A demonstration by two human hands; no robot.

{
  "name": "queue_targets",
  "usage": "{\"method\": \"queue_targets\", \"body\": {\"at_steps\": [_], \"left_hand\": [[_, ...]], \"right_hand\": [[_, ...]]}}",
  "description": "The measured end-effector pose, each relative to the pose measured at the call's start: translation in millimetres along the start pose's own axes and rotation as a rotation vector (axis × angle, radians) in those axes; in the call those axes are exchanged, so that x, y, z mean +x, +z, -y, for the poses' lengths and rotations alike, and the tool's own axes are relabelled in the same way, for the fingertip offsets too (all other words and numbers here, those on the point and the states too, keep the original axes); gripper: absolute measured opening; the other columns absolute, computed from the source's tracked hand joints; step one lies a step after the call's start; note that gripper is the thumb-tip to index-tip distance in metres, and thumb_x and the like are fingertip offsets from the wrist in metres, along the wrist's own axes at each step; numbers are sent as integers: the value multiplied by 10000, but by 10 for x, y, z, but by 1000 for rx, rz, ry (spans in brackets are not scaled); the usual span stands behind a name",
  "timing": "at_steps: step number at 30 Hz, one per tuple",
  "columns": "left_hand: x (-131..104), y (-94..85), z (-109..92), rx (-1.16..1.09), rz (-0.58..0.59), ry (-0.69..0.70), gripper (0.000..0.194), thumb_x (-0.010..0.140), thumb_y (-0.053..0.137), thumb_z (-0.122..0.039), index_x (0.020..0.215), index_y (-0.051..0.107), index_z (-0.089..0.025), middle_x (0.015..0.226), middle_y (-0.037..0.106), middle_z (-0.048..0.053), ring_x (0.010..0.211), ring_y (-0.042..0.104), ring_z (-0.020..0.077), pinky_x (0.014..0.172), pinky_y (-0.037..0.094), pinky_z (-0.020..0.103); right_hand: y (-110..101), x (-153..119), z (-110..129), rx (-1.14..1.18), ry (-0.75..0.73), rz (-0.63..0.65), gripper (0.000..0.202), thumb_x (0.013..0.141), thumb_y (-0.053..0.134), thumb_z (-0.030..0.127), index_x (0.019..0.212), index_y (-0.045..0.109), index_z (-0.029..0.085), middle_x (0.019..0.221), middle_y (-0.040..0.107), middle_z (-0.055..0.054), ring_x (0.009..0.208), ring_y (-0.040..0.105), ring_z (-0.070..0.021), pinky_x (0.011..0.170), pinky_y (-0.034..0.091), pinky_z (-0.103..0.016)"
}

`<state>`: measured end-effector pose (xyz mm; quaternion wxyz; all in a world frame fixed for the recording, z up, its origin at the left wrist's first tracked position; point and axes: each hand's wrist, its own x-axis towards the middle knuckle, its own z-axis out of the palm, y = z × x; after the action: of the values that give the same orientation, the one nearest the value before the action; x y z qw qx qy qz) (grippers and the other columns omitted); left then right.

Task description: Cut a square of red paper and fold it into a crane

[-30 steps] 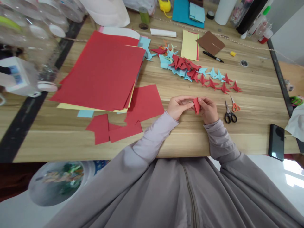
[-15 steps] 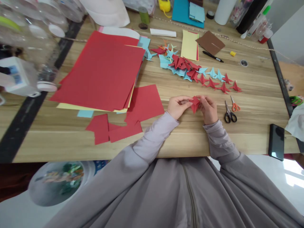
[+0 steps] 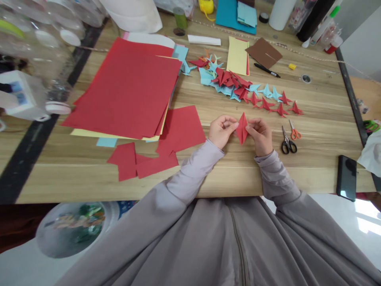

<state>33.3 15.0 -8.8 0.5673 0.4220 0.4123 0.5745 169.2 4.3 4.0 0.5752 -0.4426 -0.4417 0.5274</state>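
Observation:
A folded red paper [image 3: 243,129], shaped as a long upright diamond with a crease down its middle, is held just over the table. My left hand [image 3: 222,130] pinches its left edge between thumb and fingers. Gripping the right edge is my right hand [image 3: 260,135], its thumb on the front of the paper. Beyond the hands lie several folded red paper cranes [image 3: 266,104] and light-blue paper cranes [image 3: 266,91], some in a heap. To the right of my right hand are black-handled scissors [image 3: 288,146] and small orange scissors [image 3: 295,134].
A stack of large red sheets [image 3: 127,91] covers the left of the table, with red scraps [image 3: 156,165] in front. A phone [image 3: 346,178] lies at the right front edge. Yellow paper [image 3: 237,55], brown paper [image 3: 264,53] and a black pen [image 3: 267,70] lie at the back.
The red paper has gone from a short, compact diamond to a taller, narrow one, its upper point now extended away from me. Both hands still hold its sides.

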Motion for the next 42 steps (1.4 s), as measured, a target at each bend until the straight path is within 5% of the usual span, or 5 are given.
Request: {"method": "queue_targets", "body": {"at_steps": [7, 16, 23, 30, 42], "left_hand": [[-37, 13, -57, 5, 49, -24, 265, 684, 692, -373, 853, 670, -169, 691, 678, 16, 557, 613, 132, 515, 507, 260], [-66, 1, -68, -20, 192, -51, 318, 662, 656, -238, 968, 648, -152, 861, 697, 58, 641, 643, 146, 573, 535, 284], [-23, 10, -10, 95, 148, 89, 298, 606, 642, -109, 900, 667, -150, 799, 692, 34, 638, 608, 104, 624, 494, 239], [-28, -5, -29, 238, 12, 204, 164, 595, 569, -52, 626, 672, -175, 741, 686, 18, 736, 626, 138, 703, 490, 273], [-35, -16, -30, 225, 27, 240, 142, 610, 570, -74, 551, 650, -176, 777, 687, 33, 772, 638, 150, 754, 494, 312]], "right_hand": [[-20, -5, 13, -43, 28, -15, 48, 656, 683, 218, 674, 641, 202, 633, 602, 37, 548, 511, -78, 517, 409, -215], [-44, 18, 24, 37, 168, -62, 86, 615, 670, 228, 698, 669, 205, 650, 626, 33, 550, 524, -89, 515, 425, -228], [-34, 19, 20, 34, 141, -35, 133, 615, 696, 262, 728, 657, 202, 587, 594, 52, 492, 499, -68, 478, 403, -205], [-9, 9, 34, 21, 151, -30, 322, 582, 765, 357, 792, 560, 222, 623, 600, 66, 497, 522, -67, 463, 415, -191], [-7, 3, -2, 19, 111, -10, 336, 562, 792, 401, 726, 580, 198, 651, 637, 40, 550, 575, -90, 517, 473, -224]]}}
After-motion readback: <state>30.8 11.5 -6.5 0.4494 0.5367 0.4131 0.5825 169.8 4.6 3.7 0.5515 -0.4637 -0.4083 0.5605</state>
